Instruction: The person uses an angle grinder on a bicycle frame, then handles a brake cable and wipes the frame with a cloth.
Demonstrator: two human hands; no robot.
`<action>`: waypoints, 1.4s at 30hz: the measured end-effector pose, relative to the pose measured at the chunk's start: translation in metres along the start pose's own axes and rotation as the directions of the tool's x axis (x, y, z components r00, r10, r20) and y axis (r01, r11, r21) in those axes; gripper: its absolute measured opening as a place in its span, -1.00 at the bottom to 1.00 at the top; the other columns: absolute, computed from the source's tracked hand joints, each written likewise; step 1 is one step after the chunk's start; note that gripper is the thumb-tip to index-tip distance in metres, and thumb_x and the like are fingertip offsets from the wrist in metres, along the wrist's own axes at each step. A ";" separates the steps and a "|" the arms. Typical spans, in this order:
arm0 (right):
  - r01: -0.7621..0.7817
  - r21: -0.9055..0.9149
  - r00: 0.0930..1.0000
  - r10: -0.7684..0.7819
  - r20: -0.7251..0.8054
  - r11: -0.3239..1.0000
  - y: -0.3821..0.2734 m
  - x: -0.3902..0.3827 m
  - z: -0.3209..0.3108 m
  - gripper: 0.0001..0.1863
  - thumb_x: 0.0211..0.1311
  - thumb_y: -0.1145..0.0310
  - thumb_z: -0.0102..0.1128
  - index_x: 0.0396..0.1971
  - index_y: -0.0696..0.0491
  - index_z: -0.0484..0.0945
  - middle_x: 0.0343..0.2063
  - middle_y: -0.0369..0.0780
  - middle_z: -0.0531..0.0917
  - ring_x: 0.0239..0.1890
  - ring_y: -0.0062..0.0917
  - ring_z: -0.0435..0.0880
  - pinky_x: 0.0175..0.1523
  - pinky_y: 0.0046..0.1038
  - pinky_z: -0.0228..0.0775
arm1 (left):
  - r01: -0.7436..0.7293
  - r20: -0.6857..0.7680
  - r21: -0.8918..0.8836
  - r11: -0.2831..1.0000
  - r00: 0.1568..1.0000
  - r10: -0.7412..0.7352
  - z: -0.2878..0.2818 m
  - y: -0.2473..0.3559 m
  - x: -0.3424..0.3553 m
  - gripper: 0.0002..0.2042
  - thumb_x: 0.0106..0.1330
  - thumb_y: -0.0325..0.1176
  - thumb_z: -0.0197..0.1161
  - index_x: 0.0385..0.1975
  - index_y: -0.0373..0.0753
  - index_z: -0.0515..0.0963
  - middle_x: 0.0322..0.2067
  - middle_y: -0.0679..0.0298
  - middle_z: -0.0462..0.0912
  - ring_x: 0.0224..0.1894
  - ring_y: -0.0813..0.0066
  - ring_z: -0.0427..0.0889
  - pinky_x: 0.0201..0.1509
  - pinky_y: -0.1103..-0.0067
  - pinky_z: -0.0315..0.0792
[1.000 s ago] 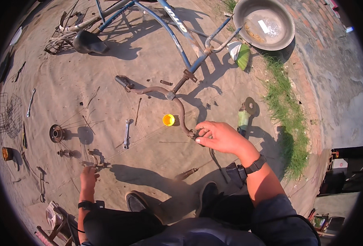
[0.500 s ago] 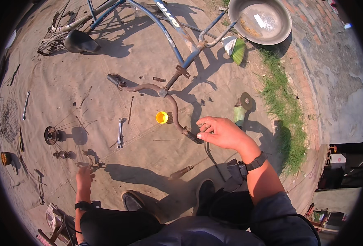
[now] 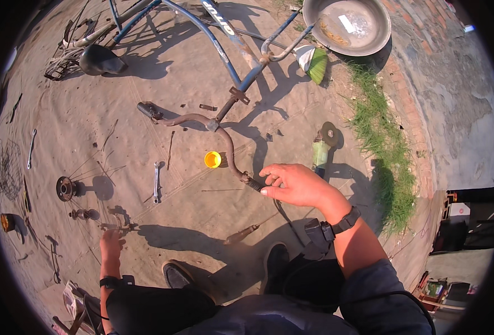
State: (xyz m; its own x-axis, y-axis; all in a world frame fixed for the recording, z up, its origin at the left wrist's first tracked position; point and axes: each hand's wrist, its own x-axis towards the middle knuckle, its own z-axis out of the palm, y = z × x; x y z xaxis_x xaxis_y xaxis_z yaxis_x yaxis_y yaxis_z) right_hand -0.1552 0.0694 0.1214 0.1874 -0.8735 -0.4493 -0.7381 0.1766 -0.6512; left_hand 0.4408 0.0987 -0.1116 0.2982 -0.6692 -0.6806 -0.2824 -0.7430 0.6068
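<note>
My right hand (image 3: pixel 296 185) hangs with its fingers loosely bent and apart, holding nothing. Its thumb lies in front of the rubber grip end of a rusty bicycle handlebar (image 3: pixel 232 149); I cannot tell whether they touch. The bar joins a blue bicycle frame (image 3: pixel 248 79) lying on the ground. My left hand (image 3: pixel 111 244) dangles past my left knee, fingers slightly bent, with nothing visible in it. Just beyond it is a small rusty metal part (image 3: pixel 118 226). A yellow cup-like lid (image 3: pixel 213 159) sits beside the handlebar's curve. Left of that lies a combination wrench (image 3: pixel 157 182).
An angle grinder (image 3: pixel 320 149) lies beyond my right hand. A wheel hub with spokes (image 3: pixel 66 188), an axle piece (image 3: pixel 84 214) and a second wrench (image 3: pixel 32 149) are on the left. A screwdriver-like tool (image 3: pixel 241 234) lies near my shoes. A metal basin (image 3: pixel 385 33) stands far right by grass (image 3: pixel 380 120).
The view has shifted slightly, so ground objects appear a little left and up. My right hand has moved slightly left in the picture. Nothing was taken or released.
</note>
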 end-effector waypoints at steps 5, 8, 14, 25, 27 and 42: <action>-0.020 -0.043 0.996 0.023 0.086 0.999 -0.005 0.000 -0.006 -0.46 0.33 0.12 0.39 0.16 0.16 0.54 -0.17 -0.08 0.77 -0.18 -0.30 0.80 -0.07 -0.34 0.61 | -0.013 -0.008 0.025 1.000 1.000 0.013 0.000 -0.001 -0.001 -0.72 0.52 -0.31 0.13 0.05 -0.38 0.57 -0.21 0.17 0.70 -0.40 0.43 0.72 -0.46 0.56 0.43; -0.027 -0.050 0.996 0.031 0.082 0.998 -0.005 -0.001 -0.006 -0.46 0.33 0.12 0.39 0.15 0.16 0.54 -0.18 -0.08 0.78 -0.19 -0.30 0.80 -0.08 -0.35 0.61 | -0.019 0.010 0.022 1.000 1.000 0.019 -0.003 -0.009 0.007 -0.74 0.53 -0.31 0.13 0.04 -0.35 0.57 -0.23 0.21 0.68 -0.41 0.46 0.71 -0.45 0.57 0.43; -0.043 -0.036 0.993 0.047 0.108 0.998 0.000 0.003 -0.001 -0.47 0.32 0.13 0.41 0.15 0.15 0.55 -0.16 -0.08 0.77 -0.18 -0.32 0.80 -0.08 -0.35 0.61 | -0.009 0.000 0.000 1.000 1.000 0.009 0.001 0.001 -0.004 -0.72 0.52 -0.33 0.14 0.05 -0.38 0.57 -0.20 0.18 0.68 -0.38 0.43 0.73 -0.44 0.57 0.44; -0.098 0.031 0.987 0.094 0.132 0.995 0.001 0.008 0.004 -0.48 0.32 0.18 0.42 0.17 0.14 0.55 -0.15 -0.08 0.77 -0.13 -0.35 0.79 -0.03 -0.37 0.62 | -0.029 0.003 0.036 0.999 1.000 0.029 0.000 -0.001 -0.002 -0.70 0.53 -0.32 0.12 0.07 -0.39 0.57 -0.20 0.17 0.69 -0.38 0.43 0.75 -0.43 0.57 0.45; -0.088 0.024 0.987 0.084 0.135 0.996 0.002 0.009 0.004 -0.48 0.33 0.18 0.42 0.16 0.14 0.55 -0.14 -0.07 0.77 -0.14 -0.35 0.79 -0.04 -0.37 0.62 | -0.015 0.000 0.022 1.000 1.000 0.015 0.001 0.001 -0.004 -0.70 0.53 -0.32 0.12 0.07 -0.40 0.57 -0.21 0.18 0.69 -0.39 0.43 0.74 -0.43 0.57 0.45; -0.160 0.063 0.977 0.149 0.152 0.985 0.008 0.010 0.008 -0.35 0.24 0.03 0.36 0.21 0.15 0.55 -0.15 -0.15 0.78 -0.19 -0.37 0.76 -0.07 -0.37 0.57 | -0.008 0.005 0.033 0.999 1.000 0.008 0.006 0.011 -0.008 -0.70 0.50 -0.33 0.14 0.04 -0.43 0.57 -0.23 0.20 0.66 -0.40 0.40 0.75 -0.46 0.55 0.45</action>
State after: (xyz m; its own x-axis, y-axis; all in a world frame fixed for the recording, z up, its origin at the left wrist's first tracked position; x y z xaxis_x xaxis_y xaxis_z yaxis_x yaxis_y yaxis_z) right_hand -0.1544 0.0659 0.1064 0.1720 -0.7581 -0.6291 -0.7160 0.3424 -0.6084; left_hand 0.4297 0.0960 -0.1017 0.2912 -0.6750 -0.6779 -0.3150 -0.7368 0.5983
